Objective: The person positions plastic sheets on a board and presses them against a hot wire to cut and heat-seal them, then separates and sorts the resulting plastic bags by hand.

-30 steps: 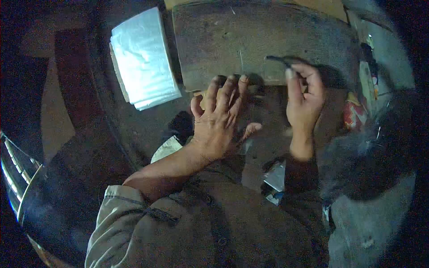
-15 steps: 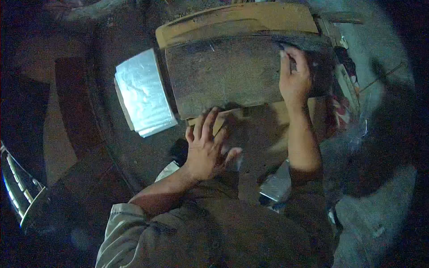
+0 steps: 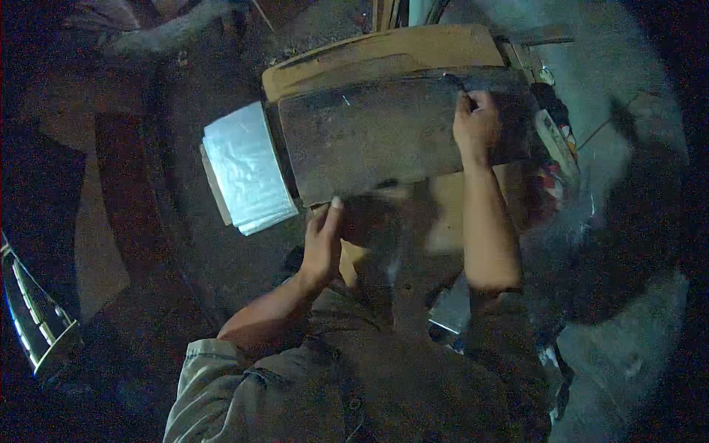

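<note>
A dark, worn flat board (image 3: 377, 136) lies across a yellow-brown sheet (image 3: 428, 48), which sticks out beyond it at the far and near sides. My left hand (image 3: 323, 244) is at the board's near left corner, its thumb on the edge and the other fingers partly hidden below. Over the right part of the board, my right hand (image 3: 476, 127) is closed in a pinch. From its fingertips a small thin dark tool (image 3: 453, 80) points up and left; its exact kind is too dim to make out.
Left of the board lies a stack of shiny clear plastic sheets (image 3: 247, 166). Along the right edge are small items, including a pale strip (image 3: 555, 140) and a red-and-white packet (image 3: 550, 184). A lit slatted object (image 3: 37, 310) stands at far left.
My left hand has gone from spread fingers to closing at the board's near left corner. My right hand has drawn slightly nearer and left, its fingers more curled around the thin tool.
</note>
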`<state>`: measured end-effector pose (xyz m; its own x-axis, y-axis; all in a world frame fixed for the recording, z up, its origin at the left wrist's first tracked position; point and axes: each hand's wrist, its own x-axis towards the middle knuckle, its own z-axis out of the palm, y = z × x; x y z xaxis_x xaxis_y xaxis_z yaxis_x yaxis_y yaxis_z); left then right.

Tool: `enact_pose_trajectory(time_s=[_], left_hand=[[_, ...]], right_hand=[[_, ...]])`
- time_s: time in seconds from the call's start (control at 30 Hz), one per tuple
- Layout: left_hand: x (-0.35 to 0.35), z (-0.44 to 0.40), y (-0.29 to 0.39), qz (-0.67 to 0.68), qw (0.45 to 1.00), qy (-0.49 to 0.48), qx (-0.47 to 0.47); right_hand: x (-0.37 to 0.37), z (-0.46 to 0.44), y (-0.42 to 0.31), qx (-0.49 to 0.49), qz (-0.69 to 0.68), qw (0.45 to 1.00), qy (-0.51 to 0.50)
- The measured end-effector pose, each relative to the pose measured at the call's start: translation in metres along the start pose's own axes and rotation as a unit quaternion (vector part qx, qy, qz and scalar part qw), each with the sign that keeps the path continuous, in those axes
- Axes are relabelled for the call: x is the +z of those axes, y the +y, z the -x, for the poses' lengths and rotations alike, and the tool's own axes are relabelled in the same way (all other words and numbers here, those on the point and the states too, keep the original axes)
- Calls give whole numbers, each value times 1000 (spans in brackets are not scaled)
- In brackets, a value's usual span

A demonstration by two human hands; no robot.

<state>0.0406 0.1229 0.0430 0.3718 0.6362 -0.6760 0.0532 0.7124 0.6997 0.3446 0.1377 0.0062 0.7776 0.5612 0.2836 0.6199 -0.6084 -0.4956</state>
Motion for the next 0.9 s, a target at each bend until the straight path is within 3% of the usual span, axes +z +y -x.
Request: enact_pose_trajectory(time_s=[0.07, 0.1, 0.17, 0.3, 0.37, 0.43, 0.53, 0.57, 0.63, 0.7, 0.9], left_hand=[[-4, -9, -3, 12, 1000, 3, -15], [-1, -11, 2, 13, 1000, 2, -11], [6, -11, 13, 33, 995, 76, -62], [-1, -15, -1, -93, 991, 95, 16], [-9, -26, -25, -86, 992, 85, 23], [-10, -22, -29, -79, 994, 67, 27], [-7, -5, -24, -119, 980, 18, 156], [-8, -8, -34, -119, 968, 15, 222], [-15, -14, -34, 23, 994, -33, 105], [-15, -7, -30, -11, 987, -80, 137], [-20, -34, -36, 168, 977, -120, -55]], right_hand=[[-6, 2, 0, -16, 11, 1000, 11], [-15, 13, -5, -19, -50, 999, 6], [-32, 37, -14, -24, -112, 993, 0], [-79, 102, -48, 73, -363, 912, -174], [-115, 132, -81, 201, -530, 782, -257], [-166, 149, -114, 139, -613, 679, -379], [-234, 166, -150, 18, -636, 521, -569], [-243, 175, -154, -26, -637, 502, -584], [-254, 198, -153, -85, -643, 480, -590], [-259, 215, -150, -108, -649, 478, -582], [-276, 246, -148, -123, -680, 472, -548]])
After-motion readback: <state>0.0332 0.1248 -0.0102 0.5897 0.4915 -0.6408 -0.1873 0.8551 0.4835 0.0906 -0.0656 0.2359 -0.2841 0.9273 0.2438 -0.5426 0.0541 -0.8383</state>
